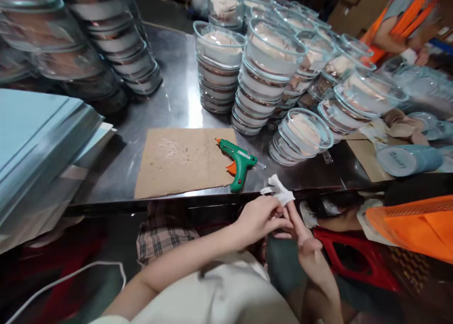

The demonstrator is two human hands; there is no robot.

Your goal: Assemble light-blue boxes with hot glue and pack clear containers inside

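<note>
1. Left hand [256, 220]: held below the front edge of the counter [177, 102], fingers curled and pinched around a finger of the right hand, at the base of a white wrap [279, 192].
2. Right hand [300, 229]: partly open, palm turned toward the camera, one finger extended up and to the left; it grips nothing itself.
3. White wrap: a strip of white tape or cloth around the tip of the extended right finger. Its long axis follows the finger, pointing up and left toward the counter edge; a loose end sticks out to the left. Whether it is tape or cloth cannot be told.
4. Glue gun [239, 161]: green with an orange trigger, lying on its side on the counter just beyond the hands, nozzle pointing up and left, handle toward the near edge.
5. Cardboard sheet [180, 161]: flat on the counter, under the nozzle end of the glue gun.
6. Glass dishes [272, 55]: nested in stacks across the far side of the counter.
7. A second person in an orange vest [399, 22]: upper right, well apart from the hands.
</note>
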